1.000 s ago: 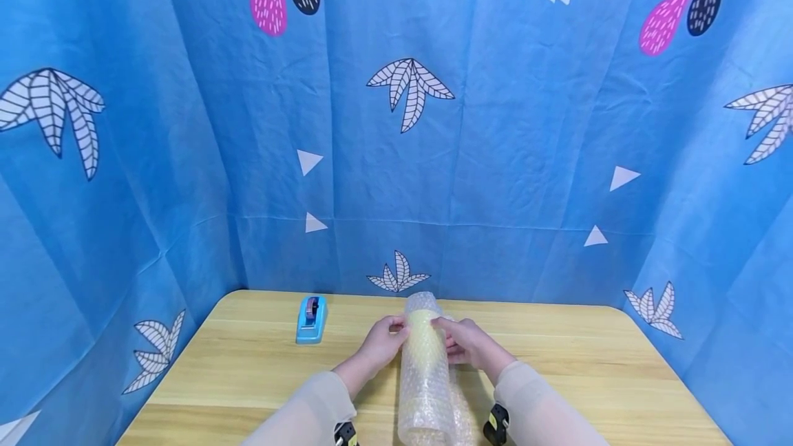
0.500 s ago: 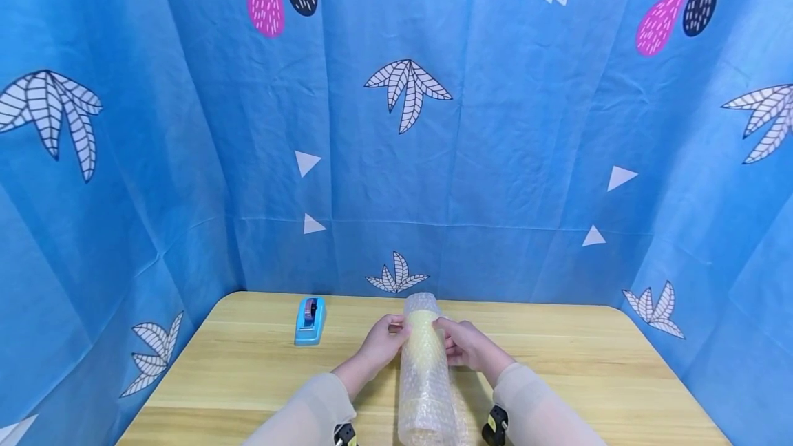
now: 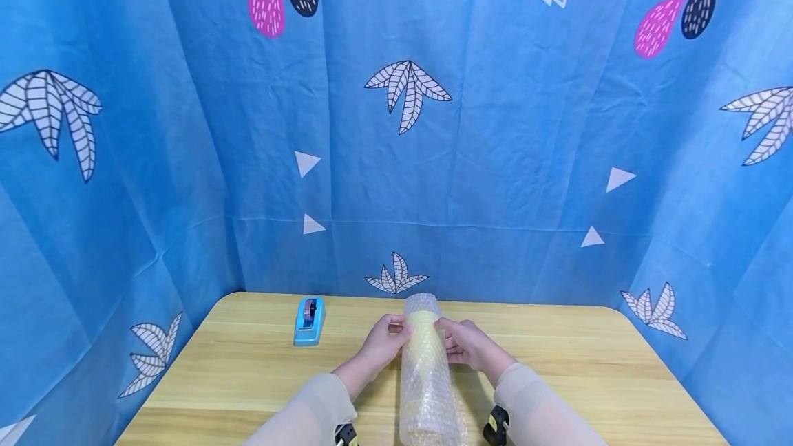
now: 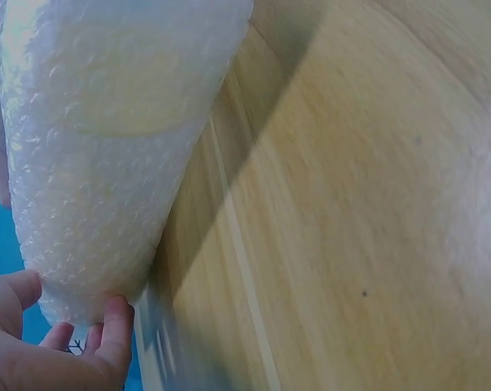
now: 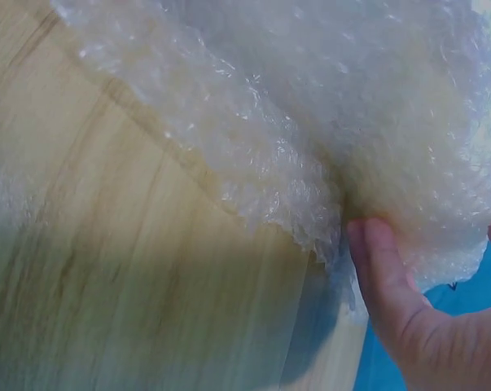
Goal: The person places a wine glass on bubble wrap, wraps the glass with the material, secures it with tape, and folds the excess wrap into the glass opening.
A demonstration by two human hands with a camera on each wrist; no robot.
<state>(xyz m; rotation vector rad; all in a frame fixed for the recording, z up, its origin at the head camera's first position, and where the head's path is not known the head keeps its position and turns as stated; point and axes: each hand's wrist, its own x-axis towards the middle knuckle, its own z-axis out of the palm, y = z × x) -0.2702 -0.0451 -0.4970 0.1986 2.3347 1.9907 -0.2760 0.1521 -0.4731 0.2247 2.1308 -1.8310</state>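
Observation:
A pale yellow thing shows through a long roll of bubble wrap (image 3: 424,377), which lies lengthwise on the wooden table. My left hand (image 3: 383,343) grips the roll's left side near its far end; in the left wrist view, that hand's thumb and fingers (image 4: 117,330) curl about the tapered end. From the right side my right hand (image 3: 471,344) holds the same roll, thumb on top and fingers bent low against it. A loose edge of bubble wrap (image 5: 261,175) lies on the table beside the roll in the right wrist view.
At the back left of the table (image 3: 557,363) stands a blue tape dispenser (image 3: 309,322) with a tape reel in it. A blue patterned curtain (image 3: 396,177) hangs behind the table and along both sides.
Both hands keep their grip in nearly the same places. Near the roll's front end, the bubble wrap has shifted slightly, and less of the loose flap shows at its right.

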